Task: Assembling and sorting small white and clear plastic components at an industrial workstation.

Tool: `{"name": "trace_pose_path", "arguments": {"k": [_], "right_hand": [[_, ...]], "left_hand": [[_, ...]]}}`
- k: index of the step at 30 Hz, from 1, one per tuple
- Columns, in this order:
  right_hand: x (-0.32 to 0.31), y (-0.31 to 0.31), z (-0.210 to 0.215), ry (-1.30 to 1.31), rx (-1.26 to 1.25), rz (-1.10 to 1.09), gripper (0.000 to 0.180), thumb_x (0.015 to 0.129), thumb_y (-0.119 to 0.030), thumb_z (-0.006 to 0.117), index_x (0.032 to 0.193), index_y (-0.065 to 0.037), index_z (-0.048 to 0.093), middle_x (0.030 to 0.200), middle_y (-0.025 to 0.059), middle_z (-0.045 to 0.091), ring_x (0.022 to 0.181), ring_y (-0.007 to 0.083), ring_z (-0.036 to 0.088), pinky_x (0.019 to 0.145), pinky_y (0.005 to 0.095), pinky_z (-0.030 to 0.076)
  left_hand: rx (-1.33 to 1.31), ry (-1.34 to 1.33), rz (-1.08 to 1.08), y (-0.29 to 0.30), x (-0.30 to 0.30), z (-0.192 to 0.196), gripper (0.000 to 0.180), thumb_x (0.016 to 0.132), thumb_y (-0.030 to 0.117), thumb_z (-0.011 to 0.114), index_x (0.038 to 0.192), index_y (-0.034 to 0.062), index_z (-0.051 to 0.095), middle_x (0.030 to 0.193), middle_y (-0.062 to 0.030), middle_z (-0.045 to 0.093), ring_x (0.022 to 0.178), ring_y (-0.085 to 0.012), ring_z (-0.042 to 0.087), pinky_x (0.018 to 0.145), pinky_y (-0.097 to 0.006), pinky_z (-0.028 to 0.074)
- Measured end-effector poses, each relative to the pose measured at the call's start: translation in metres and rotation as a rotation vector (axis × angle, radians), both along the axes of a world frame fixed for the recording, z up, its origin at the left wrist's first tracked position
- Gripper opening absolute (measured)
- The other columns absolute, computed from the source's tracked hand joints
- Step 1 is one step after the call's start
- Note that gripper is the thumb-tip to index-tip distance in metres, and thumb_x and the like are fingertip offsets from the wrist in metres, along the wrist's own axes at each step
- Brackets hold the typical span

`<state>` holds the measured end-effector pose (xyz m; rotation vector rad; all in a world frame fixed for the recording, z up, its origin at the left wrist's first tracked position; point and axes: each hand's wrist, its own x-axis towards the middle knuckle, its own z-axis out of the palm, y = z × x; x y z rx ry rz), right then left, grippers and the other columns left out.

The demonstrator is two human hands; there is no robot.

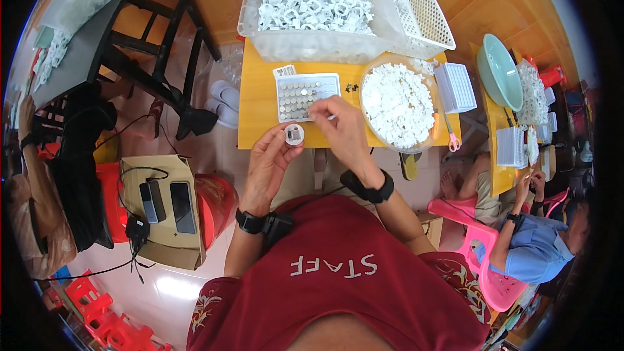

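Observation:
My left hand [266, 164] pinches a small round white plastic casing [294, 134] with a grey, metallic-looking inside facing up. Just to its right, my right hand [342, 129] hovers over the near right corner of a white tray [329, 84], thumb and fingertips drawn together. Whatever they hold, if anything, is too small to make out. Rows of silver button cells [299, 99] fill much of the tray's left and middle part. A few tiny dark pieces [351, 88] lie on the table right of the tray.
On the yellow table [257, 117] stand a clear bin [312, 49] of white ring-shaped parts, a round tub [398, 104] of small white pieces, a white basket [422, 13], a white slotted rack [456, 88] and pink scissors [453, 140]. A co-worker [536, 247] sits at right.

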<state>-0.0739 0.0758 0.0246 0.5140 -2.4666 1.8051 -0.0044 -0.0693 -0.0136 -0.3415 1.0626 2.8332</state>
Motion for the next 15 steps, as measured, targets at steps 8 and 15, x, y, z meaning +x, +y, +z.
{"name": "trace_pose_path", "arguments": {"k": [8,15], "right_hand": [[0.03,0.004,-0.001,0.297,0.129,0.022,0.011,0.074,0.0,0.06,0.085,-0.003,0.06,0.077,0.0093,0.056,0.066,0.0269,0.058,0.055,0.0328,0.046],[0.034,0.009,-0.004,0.261,0.09,0.025,0.011,0.073,0.0,0.061,0.084,-0.003,0.06,0.077,0.0086,0.056,0.065,0.0264,0.058,0.053,0.0326,0.046]], "left_hand": [[-0.051,0.046,-0.036,0.01,-0.003,0.002,0.027,0.091,0.016,0.049,0.113,0.0004,0.054,0.101,-0.0068,0.06,0.086,-0.0129,0.059,0.074,-0.026,0.052],[-0.136,0.051,-0.049,0.013,-0.001,0.006,0.025,0.091,0.014,0.05,0.111,0.0003,0.056,0.1,-0.006,0.06,0.086,-0.0118,0.059,0.074,-0.025,0.051]]}}
